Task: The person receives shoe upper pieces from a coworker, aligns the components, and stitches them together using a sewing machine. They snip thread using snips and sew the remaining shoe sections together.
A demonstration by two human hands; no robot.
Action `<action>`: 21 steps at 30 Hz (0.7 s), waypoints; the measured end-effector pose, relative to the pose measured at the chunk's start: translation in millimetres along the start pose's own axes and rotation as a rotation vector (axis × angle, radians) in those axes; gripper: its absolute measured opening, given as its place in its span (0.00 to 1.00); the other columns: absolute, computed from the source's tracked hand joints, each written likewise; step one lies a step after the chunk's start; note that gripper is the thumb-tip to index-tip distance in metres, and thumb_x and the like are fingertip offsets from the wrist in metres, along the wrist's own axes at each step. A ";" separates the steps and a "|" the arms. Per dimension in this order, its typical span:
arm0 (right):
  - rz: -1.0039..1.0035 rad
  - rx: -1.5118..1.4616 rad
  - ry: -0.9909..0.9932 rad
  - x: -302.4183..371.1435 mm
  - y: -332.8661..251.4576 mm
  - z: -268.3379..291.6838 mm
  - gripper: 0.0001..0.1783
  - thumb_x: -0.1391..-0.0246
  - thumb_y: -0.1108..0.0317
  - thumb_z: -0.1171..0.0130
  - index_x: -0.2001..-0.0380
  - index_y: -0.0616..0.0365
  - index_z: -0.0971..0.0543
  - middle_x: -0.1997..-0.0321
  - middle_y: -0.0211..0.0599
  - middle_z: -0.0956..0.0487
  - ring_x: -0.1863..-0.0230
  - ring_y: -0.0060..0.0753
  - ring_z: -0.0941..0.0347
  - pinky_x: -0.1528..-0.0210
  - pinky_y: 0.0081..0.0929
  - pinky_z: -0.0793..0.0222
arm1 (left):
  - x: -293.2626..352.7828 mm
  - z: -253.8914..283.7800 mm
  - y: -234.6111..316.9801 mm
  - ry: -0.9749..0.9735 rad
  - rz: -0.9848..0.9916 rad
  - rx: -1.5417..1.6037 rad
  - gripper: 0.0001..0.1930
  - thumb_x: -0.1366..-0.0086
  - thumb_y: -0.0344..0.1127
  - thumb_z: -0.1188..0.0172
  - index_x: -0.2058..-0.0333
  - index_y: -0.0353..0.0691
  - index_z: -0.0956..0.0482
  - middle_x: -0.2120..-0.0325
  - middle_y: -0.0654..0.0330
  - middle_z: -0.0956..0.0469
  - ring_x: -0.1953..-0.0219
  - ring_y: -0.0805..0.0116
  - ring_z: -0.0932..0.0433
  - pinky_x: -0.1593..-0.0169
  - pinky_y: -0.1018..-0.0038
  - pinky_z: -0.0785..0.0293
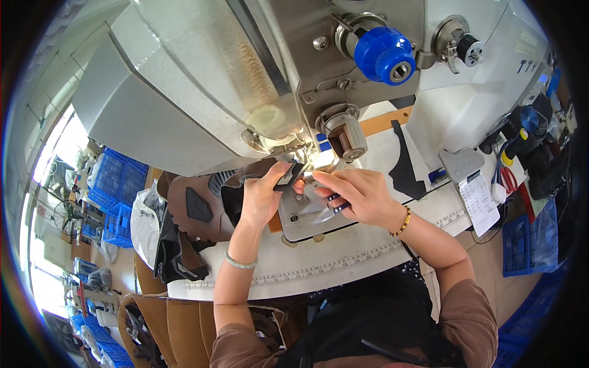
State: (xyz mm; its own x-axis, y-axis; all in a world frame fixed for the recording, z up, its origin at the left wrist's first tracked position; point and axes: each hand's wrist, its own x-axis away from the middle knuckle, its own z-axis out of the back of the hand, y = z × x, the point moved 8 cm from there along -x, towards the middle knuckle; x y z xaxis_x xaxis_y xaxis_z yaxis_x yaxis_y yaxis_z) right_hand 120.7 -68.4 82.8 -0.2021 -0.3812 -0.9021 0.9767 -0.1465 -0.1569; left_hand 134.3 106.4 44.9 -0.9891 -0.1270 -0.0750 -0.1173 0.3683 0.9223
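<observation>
Under the head of a large white sewing machine (184, 80), both my hands meet close to the lit needle area. My left hand (262, 193) is closed, its thumb and fingers pinching a small dark piece (297, 174) of what looks like shoe material. Just to the right, my right hand (362, 193) is closed around what look like small thread snips (339, 207), dark with a silvery part. Its thumb and index finger reach toward the dark piece; whether they pinch a thread is too small to tell. The metal machine plate (300, 230) lies beneath my hands.
Brown and black shoe uppers (199, 199) are heaped left of my left hand. A black cut strip (403, 162) lies on the white table (294, 270), which carries a ruler tape. Rightward are a clipboard (478, 196), red-handled scissors (508, 179) and a blue crate (518, 245).
</observation>
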 end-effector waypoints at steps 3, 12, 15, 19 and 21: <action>0.007 -0.044 0.045 4.8 0.6 6.9 0.15 0.72 0.77 0.35 0.75 0.57 0.27 0.82 0.29 0.33 0.80 0.28 0.32 0.82 0.23 0.39 | -2.6 -1.1 1.3 0.011 0.024 -0.029 0.11 0.39 0.31 0.44 0.68 0.25 0.25 0.75 0.49 0.22 0.75 0.61 0.23 0.69 0.68 0.25; -0.226 -0.257 -0.128 6.9 4.7 -23.6 0.12 0.58 0.73 0.37 0.81 0.59 0.32 0.83 0.32 0.33 0.85 0.36 0.37 0.82 0.29 0.42 | 14.1 2.1 -21.1 0.066 0.161 0.225 0.19 0.35 0.51 0.53 0.70 0.41 0.27 0.81 0.62 0.24 0.84 0.71 0.33 0.81 0.76 0.41; -0.343 -0.290 0.016 -3.0 -5.2 -33.1 0.08 0.55 0.72 0.38 0.79 0.60 0.28 0.81 0.33 0.29 0.85 0.30 0.33 0.83 0.26 0.39 | 15.8 11.4 -29.7 0.154 0.152 0.234 0.15 0.36 0.49 0.48 0.74 0.45 0.28 0.82 0.65 0.26 0.85 0.78 0.37 0.82 0.81 0.48; -0.681 -0.446 -0.130 10.4 8.8 -67.0 0.07 0.54 0.70 0.38 0.71 0.60 0.23 0.80 0.32 0.26 0.84 0.21 0.29 0.82 0.22 0.37 | 27.4 22.5 -30.5 0.281 0.066 0.159 0.13 0.37 0.47 0.45 0.73 0.44 0.25 0.80 0.65 0.24 0.84 0.80 0.35 0.78 0.83 0.44; -0.591 -0.450 0.005 16.6 9.9 -66.3 0.11 0.53 0.74 0.40 0.64 0.60 0.23 0.82 0.30 0.26 0.85 0.17 0.29 0.82 0.20 0.37 | 28.5 21.7 -32.4 0.282 0.038 0.144 0.14 0.37 0.47 0.45 0.69 0.41 0.23 0.78 0.64 0.24 0.81 0.78 0.31 0.76 0.82 0.40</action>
State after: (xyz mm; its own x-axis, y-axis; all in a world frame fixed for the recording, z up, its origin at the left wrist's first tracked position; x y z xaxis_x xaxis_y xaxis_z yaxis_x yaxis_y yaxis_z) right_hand 131.9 -15.6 39.6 -0.7041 -0.3501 -0.6178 0.6404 0.0628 -0.7655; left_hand 107.9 110.8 4.6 -0.9315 -0.3536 0.0849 -0.1121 0.5014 0.8579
